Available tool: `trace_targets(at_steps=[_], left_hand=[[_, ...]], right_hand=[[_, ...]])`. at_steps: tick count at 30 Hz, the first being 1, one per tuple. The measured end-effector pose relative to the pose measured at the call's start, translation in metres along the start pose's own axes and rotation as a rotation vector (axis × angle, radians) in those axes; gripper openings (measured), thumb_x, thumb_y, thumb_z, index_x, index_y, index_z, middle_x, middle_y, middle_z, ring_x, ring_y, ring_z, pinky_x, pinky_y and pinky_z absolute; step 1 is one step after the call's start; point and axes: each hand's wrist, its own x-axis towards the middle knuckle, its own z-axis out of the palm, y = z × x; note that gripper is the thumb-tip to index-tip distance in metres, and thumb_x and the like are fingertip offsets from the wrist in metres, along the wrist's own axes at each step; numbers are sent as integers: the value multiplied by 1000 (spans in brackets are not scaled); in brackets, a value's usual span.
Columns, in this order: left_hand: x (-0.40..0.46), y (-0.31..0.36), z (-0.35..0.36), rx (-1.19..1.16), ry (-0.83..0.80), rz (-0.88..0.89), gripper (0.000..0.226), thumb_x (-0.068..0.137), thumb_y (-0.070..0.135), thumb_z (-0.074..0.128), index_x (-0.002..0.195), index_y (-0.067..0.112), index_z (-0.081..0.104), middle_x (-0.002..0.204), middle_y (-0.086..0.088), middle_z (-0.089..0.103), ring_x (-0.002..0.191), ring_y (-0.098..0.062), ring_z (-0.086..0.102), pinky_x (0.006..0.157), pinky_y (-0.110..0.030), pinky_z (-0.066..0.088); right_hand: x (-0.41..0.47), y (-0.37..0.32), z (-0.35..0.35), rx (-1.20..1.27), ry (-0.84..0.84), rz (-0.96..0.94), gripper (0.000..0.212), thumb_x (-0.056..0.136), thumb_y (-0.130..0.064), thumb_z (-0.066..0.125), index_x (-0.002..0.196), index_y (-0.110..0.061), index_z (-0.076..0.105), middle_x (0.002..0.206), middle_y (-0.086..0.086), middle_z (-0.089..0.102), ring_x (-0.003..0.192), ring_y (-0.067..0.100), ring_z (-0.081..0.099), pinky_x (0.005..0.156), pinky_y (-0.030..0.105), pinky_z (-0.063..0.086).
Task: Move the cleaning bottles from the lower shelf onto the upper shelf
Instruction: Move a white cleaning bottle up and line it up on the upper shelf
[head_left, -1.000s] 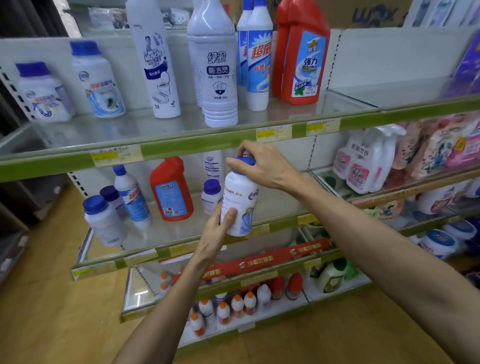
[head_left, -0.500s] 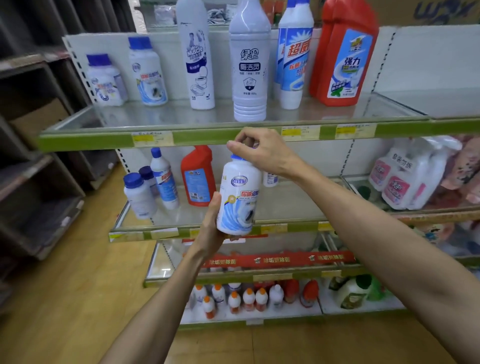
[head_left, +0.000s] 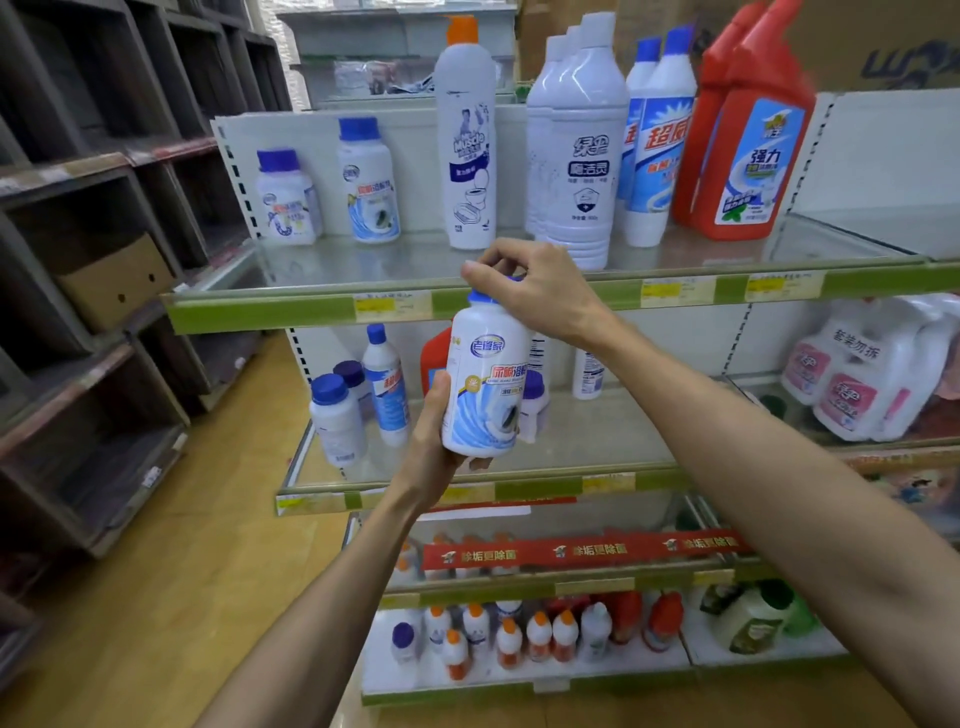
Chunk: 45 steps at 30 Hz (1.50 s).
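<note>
**A:** Where's the bottle (head_left: 485, 379)?

**B:** I've got it in mid-air in front of the shelving, upright, its blue cap level with the green front edge of the upper shelf (head_left: 270, 312). It touches neither shelf.

**A:** And the hands?

**B:** My left hand (head_left: 434, 441) is wrapped round the lower body and base, thumb up the left side. My right hand (head_left: 535, 291) is clamped over the cap from above, fingers curled down round it.

**A:** What's on the upper shelf?

**B:** Two small blue-capped bottles at the left, then a tall white one (head_left: 465, 140) with an orange cap, more tall white ones, and red jugs (head_left: 748, 135) on the right.

**A:** The lower shelf (head_left: 571, 486)?

**B:** Several blue-capped bottles on its left part, a red jug partly hidden behind the one I'm holding.
</note>
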Motion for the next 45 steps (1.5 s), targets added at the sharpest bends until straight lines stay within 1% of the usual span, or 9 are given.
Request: trace_targets(at_steps=[6,10,14,16,20,23,27,36,45], left_hand=[[5,18,-41,-43,52,118,56,99,55,29,98,19,71,76,-9,69,57,-19,56,44,-23,38],[17,55,-65,-92,-2,165,58,99,47,28,124,5,61,84,0,78,70,-12,72,54,-21,54],[43,95,-87,28,-40,215,69,93,70,39,116,10,66,82,-7,75,59,-11,66,47,-21,47],[57,117,-96,76,-51,204,71,94,68,35,124,11,66,99,-11,75,72,-17,70,56,-26,52],[86,157,-112,428,66,298,65,94,68,37,135,23,59,132,3,67,118,-16,64,98,-38,52],[102,171,-122,675,123,258,55,90,59,60,129,21,55,118,10,65,105,-6,62,84,-21,49],[131,167,-135,809,164,163,51,80,36,80,121,16,57,110,0,71,94,-11,69,81,-29,57],[171,167,-147,884,195,98,39,82,35,80,114,18,65,109,-1,74,98,-17,70,90,-37,57],[186,167,-152,858,179,72,28,87,31,76,110,22,62,115,-6,73,102,-20,69,95,-40,55]], right_hand=[[18,-41,33,134,-22,111,38,90,-62,58,97,-27,70,90,-8,71,80,4,62,68,18,45],[45,-75,35,303,-50,119,31,91,-56,61,86,-26,68,66,-15,63,58,-3,58,55,13,43],[79,-105,25,349,-4,46,23,93,-42,66,83,-22,69,61,-15,63,53,-5,57,49,12,42],[100,-117,18,330,62,18,21,92,-40,68,88,-20,71,67,-16,66,57,-8,59,54,10,44],[145,-120,20,167,172,-26,36,86,-51,70,100,-18,71,96,-3,71,90,8,66,80,26,54],[167,-119,37,29,160,-43,42,87,-51,69,109,-16,66,102,-3,66,97,12,63,86,30,54],[181,-102,67,-15,113,-3,44,88,-48,70,114,-13,66,109,4,68,102,19,64,91,38,53],[217,-85,80,-21,20,54,40,88,-43,71,114,-14,63,104,0,59,104,21,60,92,38,52],[233,-72,96,2,93,65,39,88,-44,71,112,-15,61,102,0,58,98,21,60,87,37,54]])
